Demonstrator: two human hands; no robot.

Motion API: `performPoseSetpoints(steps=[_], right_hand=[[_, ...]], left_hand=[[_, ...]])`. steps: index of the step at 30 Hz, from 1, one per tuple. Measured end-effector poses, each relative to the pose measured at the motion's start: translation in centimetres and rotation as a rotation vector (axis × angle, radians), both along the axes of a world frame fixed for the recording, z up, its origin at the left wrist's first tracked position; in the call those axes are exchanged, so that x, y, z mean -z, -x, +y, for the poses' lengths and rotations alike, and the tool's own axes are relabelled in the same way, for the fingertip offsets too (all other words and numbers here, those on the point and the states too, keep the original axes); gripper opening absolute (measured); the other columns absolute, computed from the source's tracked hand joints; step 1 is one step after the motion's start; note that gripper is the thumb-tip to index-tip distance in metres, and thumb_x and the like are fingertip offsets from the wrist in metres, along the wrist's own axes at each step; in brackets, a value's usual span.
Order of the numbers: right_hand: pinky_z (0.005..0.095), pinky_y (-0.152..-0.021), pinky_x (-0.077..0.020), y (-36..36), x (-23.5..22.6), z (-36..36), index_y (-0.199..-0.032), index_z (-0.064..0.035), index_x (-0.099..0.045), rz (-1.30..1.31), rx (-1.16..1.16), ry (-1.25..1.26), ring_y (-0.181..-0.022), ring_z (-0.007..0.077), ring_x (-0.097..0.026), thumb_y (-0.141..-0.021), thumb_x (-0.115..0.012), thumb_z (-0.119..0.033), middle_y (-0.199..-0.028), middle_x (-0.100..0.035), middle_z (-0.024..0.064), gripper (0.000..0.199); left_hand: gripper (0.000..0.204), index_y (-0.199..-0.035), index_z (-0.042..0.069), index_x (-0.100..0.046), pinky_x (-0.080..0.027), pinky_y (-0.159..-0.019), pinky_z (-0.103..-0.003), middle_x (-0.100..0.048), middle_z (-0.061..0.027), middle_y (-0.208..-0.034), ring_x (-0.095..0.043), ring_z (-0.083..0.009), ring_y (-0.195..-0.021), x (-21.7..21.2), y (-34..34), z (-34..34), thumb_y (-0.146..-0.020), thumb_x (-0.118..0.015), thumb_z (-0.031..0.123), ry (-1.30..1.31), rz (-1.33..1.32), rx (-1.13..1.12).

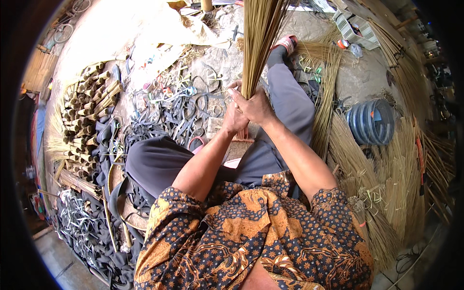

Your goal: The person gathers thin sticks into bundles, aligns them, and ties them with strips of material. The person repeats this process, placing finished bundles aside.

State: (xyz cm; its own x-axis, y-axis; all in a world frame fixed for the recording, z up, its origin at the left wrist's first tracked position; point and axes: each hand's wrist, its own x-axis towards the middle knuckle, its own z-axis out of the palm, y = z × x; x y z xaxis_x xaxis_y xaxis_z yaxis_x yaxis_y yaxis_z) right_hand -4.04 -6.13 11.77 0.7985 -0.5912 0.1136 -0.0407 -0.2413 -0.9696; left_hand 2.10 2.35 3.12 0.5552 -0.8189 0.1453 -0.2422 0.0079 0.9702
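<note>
A bundle of long thin brown sticks [261, 43], like broom ribs, stands upright in front of me and fans out toward the top. My right hand [257, 107] is closed around its lower end. My left hand [235, 117] is closed against the same end, just left of and below the right. Some of its fingers are hidden, and so is the bundle's bottom. Below the hands, a reddish piece [244, 134] shows in part; its kind is unclear. Dark rubber-like strips [193, 108] lie tangled on the ground left of the hands.
Stacked tied stick bundles [87, 116] lie at left, above a heap of dark strips [87, 232]. Loose long sticks [357, 169] spread along my right, beside a coiled blue-grey band [369, 122]. A pale plastic crate [355, 30] sits far right. My right leg [290, 96] stretches forward.
</note>
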Motion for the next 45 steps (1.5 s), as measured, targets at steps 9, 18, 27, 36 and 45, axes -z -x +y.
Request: performPoseSetpoints(steps=[9, 18, 27, 36, 45], right_hand=[[0.0215, -0.053, -0.0434, -4.4, -9.1, -2.7, -0.115, -0.0027, -0.070, -0.420, -0.031, 0.069, -0.059, 0.0024, -0.054, -0.102, -0.066, -0.019, -0.068, -0.059, -0.0069, 0.021], [0.0334, -0.071, -0.0530, -7.5, 3.8, -1.5, -0.111, -0.0034, -0.069, -0.095, 0.035, 0.004, -0.075, 0.0151, -0.065, -0.103, -0.065, -0.025, -0.078, -0.067, 0.0072, 0.024], [0.0268, -0.053, -0.0501, -8.9, -7.4, -6.0, -0.102, -0.0064, -0.068, -0.276, -0.043, -0.114, -0.058, 0.0084, -0.059, -0.106, -0.060, -0.028, -0.068, -0.059, -0.0011, 0.023], [0.0312, -0.066, -0.0578, -3.8, -14.1, -6.3, -0.146, 0.0025, -0.048, -0.411, -0.197, -0.366, -0.075, 0.0160, -0.068, -0.096, -0.076, -0.034, -0.089, -0.066, 0.0070, 0.068], [0.0248, -0.051, -0.0512, -1.9, -12.0, -4.7, -0.113, -0.0029, -0.068, -0.321, -0.023, -0.589, -0.055, 0.0096, -0.059, -0.099, -0.074, -0.022, -0.069, -0.060, -0.0001, 0.025]], left_hand=[[0.018, -0.099, 0.000, -0.071, -0.054, -0.072, -0.033, -0.074, -0.0089, -0.083, -0.067, -0.0130, -0.078, -5.9, -4.6, -2.2, -0.089, -0.074, 0.015, 0.020, 0.068, 0.024], [0.030, -0.113, 0.002, -0.068, -0.055, -0.085, -0.047, -0.074, -0.0231, -0.100, -0.072, -0.0409, -0.099, 1.5, -7.6, -3.1, -0.091, -0.066, 0.022, 0.148, -0.279, -0.209], [0.036, -0.092, 0.004, -0.066, -0.053, -0.065, -0.035, -0.068, -0.0072, -0.072, -0.065, -0.0167, -0.066, 0.5, -7.3, -2.1, -0.086, -0.084, 0.034, -0.300, 0.136, -0.004], [0.026, -0.078, 0.007, -0.056, -0.043, -0.054, -0.031, -0.055, 0.0027, -0.066, -0.052, -0.0100, -0.059, -10.9, -4.9, -1.4, -0.090, -0.077, 0.015, -0.163, 0.328, 0.348], [0.032, -0.105, -0.001, -0.062, -0.054, -0.063, -0.035, -0.067, -0.0082, -0.077, -0.065, -0.0175, -0.066, -15.4, 0.7, 0.4, -0.086, -0.081, 0.017, -0.249, 0.187, 0.115]])
